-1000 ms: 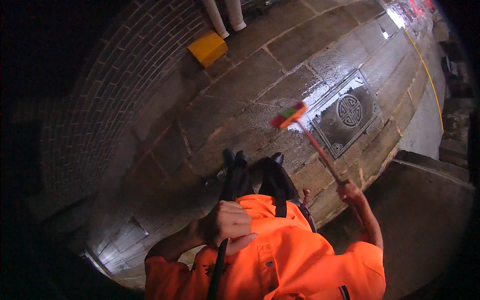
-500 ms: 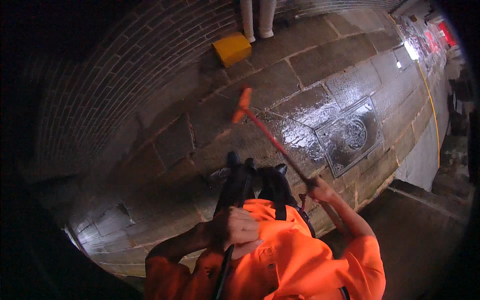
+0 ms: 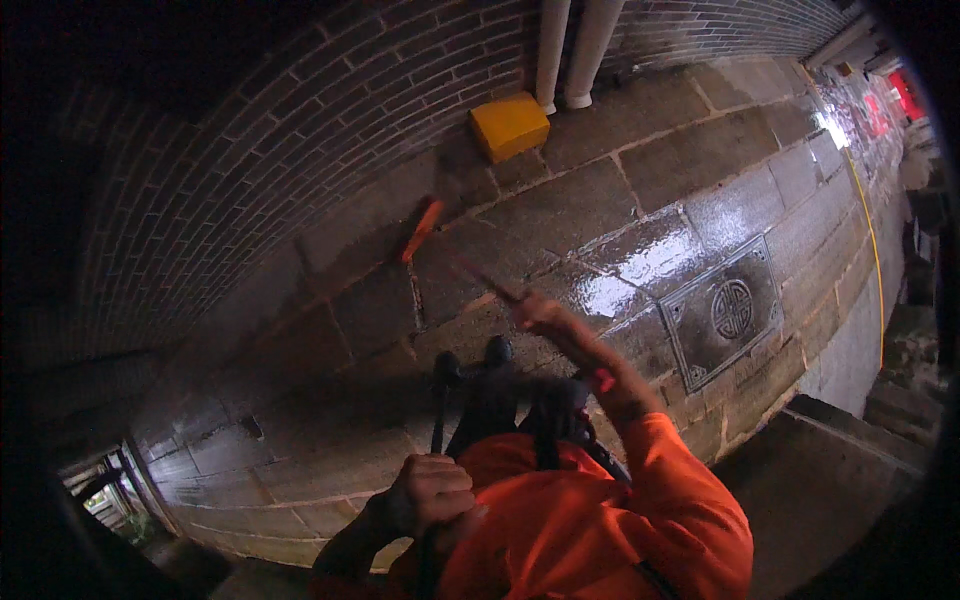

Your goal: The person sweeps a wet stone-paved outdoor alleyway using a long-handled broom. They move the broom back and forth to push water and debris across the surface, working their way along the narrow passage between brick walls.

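Orange marks both your sleeves and the head of the broom [image 3: 421,230] that you hold out over the wet stone paving [image 3: 690,160]. Your right hand [image 3: 540,312] is clenched around the broom's thin handle, arm stretched forward and to the left, so that the orange broom head lies on the slabs just beside the foot of the dark brick wall [image 3: 300,150]; the handle is blurred along its length. Your left hand [image 3: 430,492] is drawn in close to your chest, fingers wrapped around a dark upright pole [image 3: 438,400] whose top stands beside your dark shoes [image 3: 495,365]; what hangs at its lower end is hidden. A yellow block [image 3: 510,125] sits against the wall, well beyond the broom head, and two pale pipes [image 3: 570,50] come down the brickwork just to its right. To your right, a square metal drain cover [image 3: 725,310] with a round ornament is set in the glistening slabs, near your right forearm but apart from it. A thin yellow line [image 3: 872,250] runs along the far right edge of the paving.
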Demonstrator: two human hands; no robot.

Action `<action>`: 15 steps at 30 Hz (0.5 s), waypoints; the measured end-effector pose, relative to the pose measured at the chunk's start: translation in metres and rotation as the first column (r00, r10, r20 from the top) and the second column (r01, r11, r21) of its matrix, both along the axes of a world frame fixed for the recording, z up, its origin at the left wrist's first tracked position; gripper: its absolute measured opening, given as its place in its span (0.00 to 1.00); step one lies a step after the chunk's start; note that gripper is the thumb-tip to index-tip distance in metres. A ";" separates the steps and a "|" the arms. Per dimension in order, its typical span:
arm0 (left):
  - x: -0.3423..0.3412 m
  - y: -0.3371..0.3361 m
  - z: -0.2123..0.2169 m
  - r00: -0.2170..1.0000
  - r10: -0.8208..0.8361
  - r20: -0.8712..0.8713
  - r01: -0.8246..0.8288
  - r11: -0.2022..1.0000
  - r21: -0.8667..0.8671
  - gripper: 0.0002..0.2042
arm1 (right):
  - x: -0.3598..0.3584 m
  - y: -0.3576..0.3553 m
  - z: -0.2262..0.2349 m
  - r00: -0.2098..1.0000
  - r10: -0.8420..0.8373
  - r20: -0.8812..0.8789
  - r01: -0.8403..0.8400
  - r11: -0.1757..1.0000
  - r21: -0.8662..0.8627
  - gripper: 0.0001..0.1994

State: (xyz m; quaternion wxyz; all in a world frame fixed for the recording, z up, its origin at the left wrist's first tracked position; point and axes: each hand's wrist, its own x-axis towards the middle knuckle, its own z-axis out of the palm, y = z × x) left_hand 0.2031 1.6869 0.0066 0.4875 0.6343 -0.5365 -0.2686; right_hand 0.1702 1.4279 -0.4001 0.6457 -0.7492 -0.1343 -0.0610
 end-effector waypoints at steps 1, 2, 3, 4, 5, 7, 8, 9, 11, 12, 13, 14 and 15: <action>0.008 0.004 -0.002 1.000 -0.017 0.008 0.017 1.000 0.015 0.11 | -0.014 -0.026 0.003 0.993 -0.010 -0.115 0.005 0.999 -0.044 0.11; 0.015 0.003 -0.001 0.999 -0.036 0.017 0.036 0.999 -0.001 0.11 | -0.032 -0.052 0.007 0.971 -0.021 -0.240 0.002 0.997 -0.077 0.10; 0.024 0.000 0.001 0.998 -0.057 0.027 0.057 0.998 -0.017 0.11 | -0.051 -0.078 0.013 0.932 -0.039 -0.359 0.004 0.995 -0.100 0.11; 0.032 -0.006 0.002 0.995 -0.094 0.040 0.096 0.994 -0.042 0.11 | -0.075 -0.101 0.021 0.877 -0.086 -0.474 0.031 0.992 -0.122 0.11; 0.038 -0.009 0.002 0.992 -0.128 0.018 0.128 0.992 -0.018 0.11 | -0.099 -0.118 0.032 0.805 -0.136 -0.577 0.065 0.988 -0.142 0.12; 0.041 -0.012 0.006 0.986 -0.165 -0.025 0.166 0.985 0.043 0.12 | -0.125 -0.131 0.064 0.516 -0.210 -0.830 0.252 0.964 -0.088 0.11; 0.042 -0.012 0.006 0.986 -0.162 -0.043 0.163 0.986 0.042 0.12 | -0.132 -0.129 0.097 0.261 -0.267 -0.927 0.385 0.910 -0.154 0.10; 0.043 -0.015 0.008 0.984 -0.168 -0.061 0.171 0.985 0.036 0.12 | -0.150 -0.133 0.120 0.491 -0.262 -0.831 0.371 0.926 -0.073 0.09; 0.041 -0.018 0.009 0.980 -0.185 -0.074 0.186 0.982 0.007 0.12 | -0.205 -0.153 0.133 0.720 -0.314 -0.618 0.202 0.948 -0.247 0.05; 0.039 -0.020 0.008 0.977 -0.200 -0.073 0.199 0.980 -0.018 0.12 | -0.242 -0.166 0.126 0.751 -0.365 -0.550 0.070 0.872 -0.484 0.04; 0.037 -0.023 0.010 0.977 -0.202 -0.065 0.200 0.979 -0.035 0.13 | -0.259 -0.170 0.125 0.793 -0.380 -0.475 -0.060 0.728 -0.683 0.03; 0.034 -0.027 0.014 0.976 -0.212 -0.058 0.209 0.977 -0.045 0.13 | -0.275 -0.171 0.122 0.796 -0.378 -0.472 -0.181 0.596 -0.782 0.03; 0.033 -0.032 0.008 0.972 -0.228 -0.062 0.224 0.973 -0.061 0.13 | -0.291 -0.169 0.120 0.788 -0.383 -0.482 -0.303 0.439 -0.846 0.02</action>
